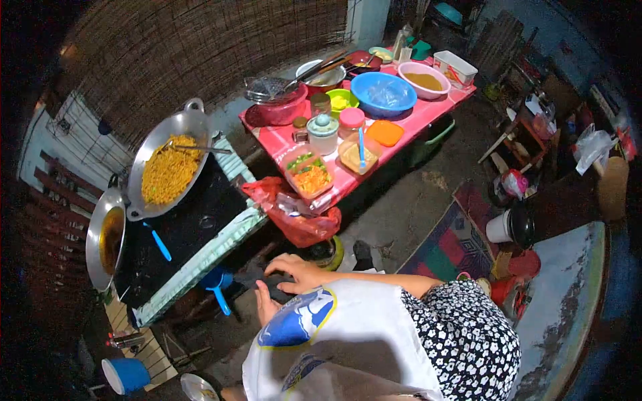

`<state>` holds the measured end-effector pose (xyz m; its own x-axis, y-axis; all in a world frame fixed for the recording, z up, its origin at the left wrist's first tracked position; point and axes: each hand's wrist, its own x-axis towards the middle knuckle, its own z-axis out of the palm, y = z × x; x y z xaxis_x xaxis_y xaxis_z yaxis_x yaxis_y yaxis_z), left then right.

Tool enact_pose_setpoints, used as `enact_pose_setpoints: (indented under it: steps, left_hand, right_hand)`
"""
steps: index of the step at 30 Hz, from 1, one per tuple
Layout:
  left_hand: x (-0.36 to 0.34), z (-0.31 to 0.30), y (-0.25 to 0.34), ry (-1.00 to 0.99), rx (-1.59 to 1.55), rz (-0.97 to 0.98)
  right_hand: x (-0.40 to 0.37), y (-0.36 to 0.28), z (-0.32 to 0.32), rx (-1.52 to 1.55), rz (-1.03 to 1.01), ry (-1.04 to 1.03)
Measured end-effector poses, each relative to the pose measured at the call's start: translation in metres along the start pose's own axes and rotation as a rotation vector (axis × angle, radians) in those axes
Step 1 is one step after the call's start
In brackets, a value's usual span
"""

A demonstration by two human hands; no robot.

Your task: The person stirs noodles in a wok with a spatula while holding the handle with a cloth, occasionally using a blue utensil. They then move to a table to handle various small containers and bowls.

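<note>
My right hand [299, 271] is held out in front of the apron [334, 321], its fingers curved and apart, with nothing visible in it. Close by, my left hand [266, 304] shows only partly past the apron's edge. Its visible fingers are stretched out, and the rest is hidden. The hands are a little apart, over a dark patch I cannot make out. A blue dipper [217, 287] hangs by the stove's edge to the left of them. Beyond my right hand, a red plastic bag [304, 224] hangs at the table's corner.
On the black stove top [194, 230] stand a wok of yellow noodles [170, 170] and a tilted wok of brownish liquid [110, 234]. The pink table [274, 144] bears a blue basin [382, 93], a box of chopped vegetables [307, 172] and jars. A patterned mat [445, 244] covers some floor.
</note>
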<state>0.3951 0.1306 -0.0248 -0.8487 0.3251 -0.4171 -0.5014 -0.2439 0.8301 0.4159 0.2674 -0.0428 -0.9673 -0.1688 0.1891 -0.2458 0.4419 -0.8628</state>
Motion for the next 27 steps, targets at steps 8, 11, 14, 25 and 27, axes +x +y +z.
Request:
enact_pose_setpoints:
  steps: [8,11,14,25,27]
  left_hand:
    - [0.048,0.154,-0.037,-0.416,0.594,0.021]
    - [0.064,0.190,-0.062,-0.456,0.408,0.033]
    - [0.073,0.206,-0.067,-0.413,0.417,0.058]
    - [0.073,0.210,-0.064,-0.215,0.427,0.017]
    - [0.068,0.198,-0.061,-0.289,0.404,0.051]
  right_hand:
    - [-0.069,0.087,-0.121,0.500,0.243,0.247]
    - [-0.105,0.132,-0.173,0.718,0.602,0.519]
    - [-0.130,0.125,-0.249,0.820,0.622,1.041]
    - [-0.135,0.277,-0.454,0.561,0.714,1.258]
    - [-0.128,0.297,-0.465,0.432,0.688,1.194]
